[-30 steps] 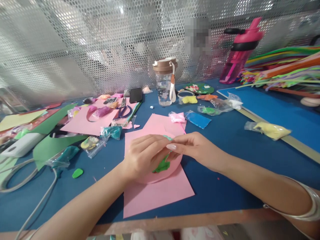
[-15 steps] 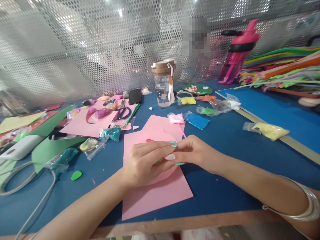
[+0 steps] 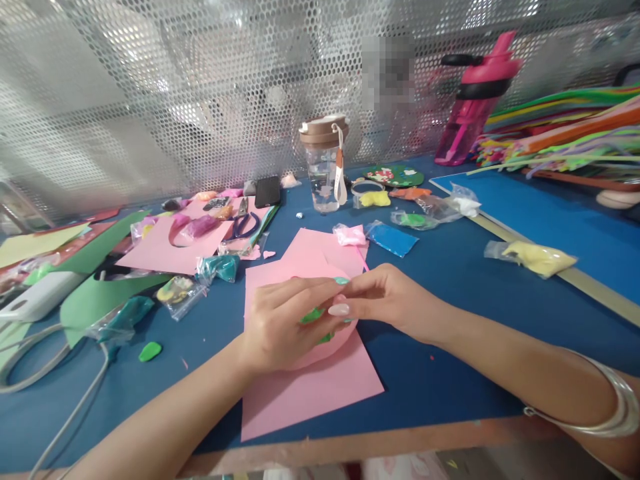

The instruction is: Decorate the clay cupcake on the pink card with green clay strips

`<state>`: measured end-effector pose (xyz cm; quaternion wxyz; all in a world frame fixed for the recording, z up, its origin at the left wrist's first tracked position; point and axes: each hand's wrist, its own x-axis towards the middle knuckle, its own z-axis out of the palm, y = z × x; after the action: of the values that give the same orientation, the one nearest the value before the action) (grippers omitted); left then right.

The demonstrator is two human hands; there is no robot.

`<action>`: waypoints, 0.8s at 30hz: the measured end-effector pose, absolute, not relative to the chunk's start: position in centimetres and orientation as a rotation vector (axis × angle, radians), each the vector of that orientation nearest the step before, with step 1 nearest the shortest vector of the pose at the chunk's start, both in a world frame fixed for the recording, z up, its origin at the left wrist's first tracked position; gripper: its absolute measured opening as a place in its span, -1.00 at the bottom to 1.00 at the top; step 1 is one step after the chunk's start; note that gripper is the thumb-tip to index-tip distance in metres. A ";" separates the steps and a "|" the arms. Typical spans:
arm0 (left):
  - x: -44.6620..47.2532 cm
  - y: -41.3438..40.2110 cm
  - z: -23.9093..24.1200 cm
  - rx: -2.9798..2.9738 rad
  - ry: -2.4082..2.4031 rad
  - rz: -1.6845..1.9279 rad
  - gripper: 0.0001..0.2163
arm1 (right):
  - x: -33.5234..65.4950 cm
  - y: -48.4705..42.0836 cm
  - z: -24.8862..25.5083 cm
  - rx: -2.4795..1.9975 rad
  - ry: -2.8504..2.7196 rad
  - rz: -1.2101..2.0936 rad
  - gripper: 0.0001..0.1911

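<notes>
My left hand [image 3: 283,323] and my right hand [image 3: 380,297] meet over a pink paper sheet [image 3: 310,387] on the blue table [image 3: 450,373]. A round pink disc [image 3: 325,350] lies on the sheet under both hands. The left fingers are curled round a bright green lump of clay [image 3: 313,317]. The right hand's fingers are pinched together at that same lump, touching the left fingertips. A silver bangle [image 3: 613,410] sits on my right forearm.
Small clay bags lie about: teal [image 3: 217,268], blue [image 3: 393,239], pink [image 3: 350,235], yellow [image 3: 533,257]. A clear cup with a brown lid [image 3: 325,163], a pink bottle [image 3: 473,100], a phone [image 3: 267,191], scissors [image 3: 243,223], a green clay scrap [image 3: 150,351] and a cable [image 3: 30,373].
Both hands stay pressed together over the disc. The green clay was visible a second ago, hidden half a second ago, and shows again between the fingers now.
</notes>
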<state>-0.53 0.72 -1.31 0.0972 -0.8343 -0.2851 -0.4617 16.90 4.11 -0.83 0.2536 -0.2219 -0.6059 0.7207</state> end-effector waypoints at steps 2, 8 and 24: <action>-0.6 0.8 -1.5 -2.478 -0.812 -1.348 -0.87 | 16.9 4.1 -0.7 -0.623 -1.663 1.940 -0.73; -0.6 0.7 -1.6 -2.451 -0.811 -1.351 -0.87 | 16.8 3.9 -0.9 -0.601 -1.607 1.961 -0.77; -0.8 0.8 -1.8 -2.546 -0.833 -1.299 -0.77 | 17.1 4.1 -0.7 -0.724 -1.791 1.737 -0.81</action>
<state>-0.79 0.81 -1.82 0.0821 -0.8523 -0.2789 -0.4348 17.05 4.06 -0.69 0.2684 -0.2686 -0.6641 0.6440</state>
